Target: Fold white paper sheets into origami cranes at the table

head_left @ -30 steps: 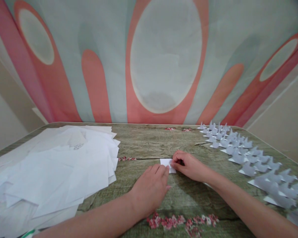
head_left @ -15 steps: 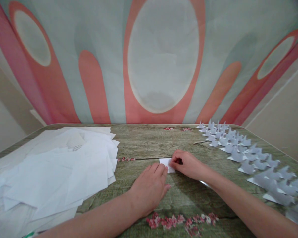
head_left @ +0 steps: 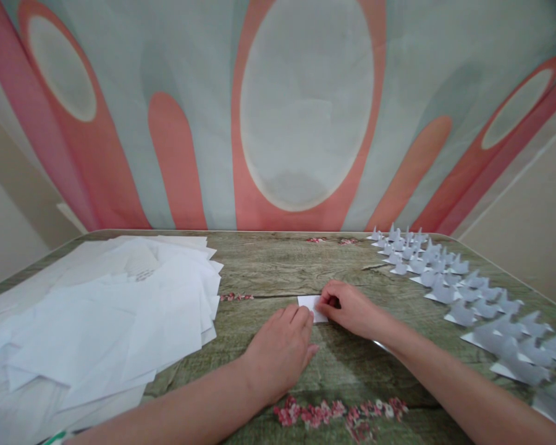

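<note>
1. Small white paper square [head_left: 308,301]: it lies flat on the grey-green, wood-grained bench [head_left: 269,262], clock centre for all below.
2. At 9 o'clock, well apart, spreads a loose pile of thin white paper sheets [head_left: 120,309], corners jutting unevenly.
3. From 2 to 4 o'clock stand rows of white folded-paper figures [head_left: 442,290] with pointed tips.
4. At 4 o'clock a shiny white sliver [head_left: 382,346] is mostly hidden under the right forearm [head_left: 426,349]; its shape cannot be told.
5. At 6 o'clock runs a pink flower cluster [head_left: 312,415]; at 12, a coral-and-grey patterned backdrop [head_left: 306,105].
6. Right hand [head_left: 351,309], 3 o'clock: grip pinched on the square's right side.
7. Left hand [head_left: 280,346], 8 o'clock: fingers side by side, tips on its near-left edge, thumb apart.
</note>
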Tool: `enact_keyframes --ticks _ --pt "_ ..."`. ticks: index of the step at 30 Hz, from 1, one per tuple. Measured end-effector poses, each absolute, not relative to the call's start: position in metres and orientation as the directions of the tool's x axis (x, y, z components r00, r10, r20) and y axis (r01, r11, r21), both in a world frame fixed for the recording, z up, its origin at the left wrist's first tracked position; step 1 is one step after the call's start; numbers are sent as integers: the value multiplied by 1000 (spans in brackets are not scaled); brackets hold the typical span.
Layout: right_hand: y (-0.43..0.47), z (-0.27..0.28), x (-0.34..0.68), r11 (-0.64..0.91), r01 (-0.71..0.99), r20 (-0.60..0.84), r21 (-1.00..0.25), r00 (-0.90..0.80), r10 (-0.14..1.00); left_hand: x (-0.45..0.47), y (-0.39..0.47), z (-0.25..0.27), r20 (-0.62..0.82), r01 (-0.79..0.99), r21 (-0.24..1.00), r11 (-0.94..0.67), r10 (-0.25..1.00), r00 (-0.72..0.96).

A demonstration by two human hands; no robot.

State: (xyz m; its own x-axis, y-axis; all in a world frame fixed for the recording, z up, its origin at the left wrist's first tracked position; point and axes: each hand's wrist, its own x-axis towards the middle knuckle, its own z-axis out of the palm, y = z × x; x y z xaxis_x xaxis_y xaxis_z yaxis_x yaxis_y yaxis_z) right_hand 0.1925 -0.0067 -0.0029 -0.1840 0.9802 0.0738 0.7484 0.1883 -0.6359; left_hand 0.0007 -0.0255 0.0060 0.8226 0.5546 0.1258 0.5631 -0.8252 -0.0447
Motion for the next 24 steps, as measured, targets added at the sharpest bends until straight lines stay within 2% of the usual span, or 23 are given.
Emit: enact_keyframes --ticks 17,24 --pt "-8 -7 192 188 723 86 -665 -176 981 4 -24 13 84 561 -75 -824 556 827" --pt "-9 -9 194 181 785 119 -592 -137 983 4 -24 16 69 565 -73 -822 561 825"
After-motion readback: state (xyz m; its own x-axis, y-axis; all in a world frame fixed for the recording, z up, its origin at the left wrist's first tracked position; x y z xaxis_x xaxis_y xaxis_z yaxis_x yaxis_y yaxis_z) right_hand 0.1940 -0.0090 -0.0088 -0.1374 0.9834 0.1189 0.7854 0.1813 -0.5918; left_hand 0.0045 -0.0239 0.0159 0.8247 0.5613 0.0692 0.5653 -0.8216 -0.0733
